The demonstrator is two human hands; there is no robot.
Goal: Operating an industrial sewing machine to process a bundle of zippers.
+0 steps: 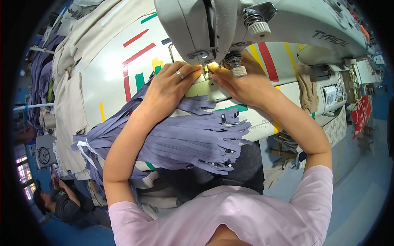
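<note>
My left hand (172, 84), with a ring on one finger, lies beside the presser foot (206, 73) of a white sewing machine (193, 28). Its fingers are pressed together, their tips close to the needle area. From the other side, my right hand (246, 84) reaches in, thumb and fingers closed near the same spot. Whatever the fingertips grip is too small or hidden to make out. Below my left forearm spreads a bundle of grey-purple zippers (184, 141) with black sliders, bound by a white strip (85, 144) at its left end. Some zipper tapes run up beneath my left hand.
Coloured tape strips mark the machine table (111, 82). Beige cloth (67, 98) is heaped along its left edge, with purple fabric (39, 78) beyond. A brown cloth (307, 88) hangs at the right, near a control box (332, 95). Another person (67, 201) is at the lower left.
</note>
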